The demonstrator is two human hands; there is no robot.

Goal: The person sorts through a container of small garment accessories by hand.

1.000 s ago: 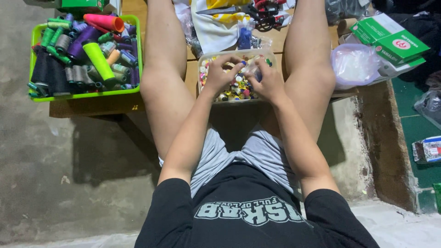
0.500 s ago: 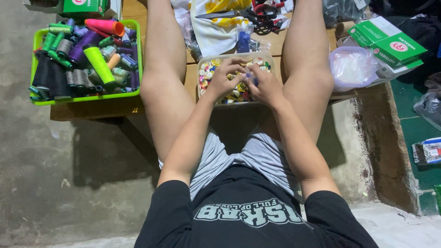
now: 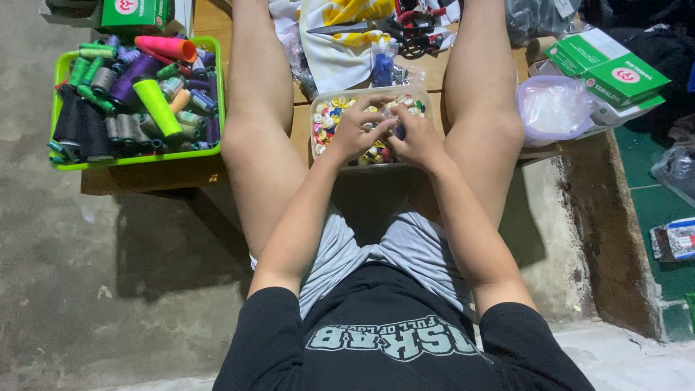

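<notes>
Between the person's bare knees, at the upper middle of the frame, a clear plastic tub of coloured buttons (image 3: 329, 116) sits on a low wooden table (image 3: 203, 177), and both hands are over it. The work in hand looks like sorting or picking through the buttons: the left hand (image 3: 356, 132) lies across the tub's near-left part with its fingers curled down into the pile, and the right hand (image 3: 414, 137) meets it over the middle, fingertips drawn together around something small and dark. What that piece is cannot be made out, but the right grip appears pinched shut on it, while the left grip is loosely bent over the buttons, and whether it holds one cannot be told. Judging by this, the next move would call for a fine pinch and a clean lift, so that neighbouring buttons are not dragged over the rim. Both forearms run up from the lower centre and converge on the tub, elbows tucked inside the thighs, wrists slightly bent downward. At the upper left, a green basket (image 3: 137, 161) packed with thread cones and spools rests on the same table; at the upper right lie green boxes (image 3: 608, 72) and a translucent plastic bag (image 3: 554, 108), and scissors (image 3: 413, 40) rest on cloth beyond the tub.
</notes>
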